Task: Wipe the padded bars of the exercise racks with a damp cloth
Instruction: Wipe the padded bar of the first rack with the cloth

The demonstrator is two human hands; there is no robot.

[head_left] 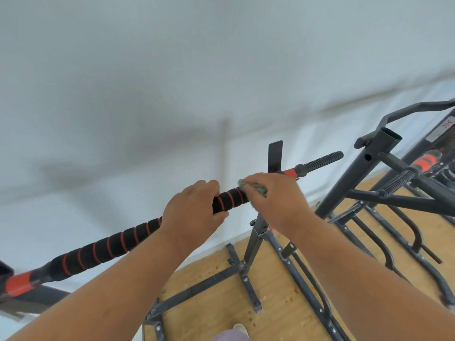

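A long bar with black foam padding and red rings runs from lower left to upper right across a rack upright. My left hand grips the padding near its right end. Just to its right, my right hand holds a grey-green cloth wrapped over the bar. Beyond the cloth the bar shows a red collar and a ribbed black end. Most of the cloth is hidden under my right hand.
A white wall fills the background. A second dark rack with a spring-wound, red-collared bar stands at right. Metal rack feet spread over the wooden floor below my arms.
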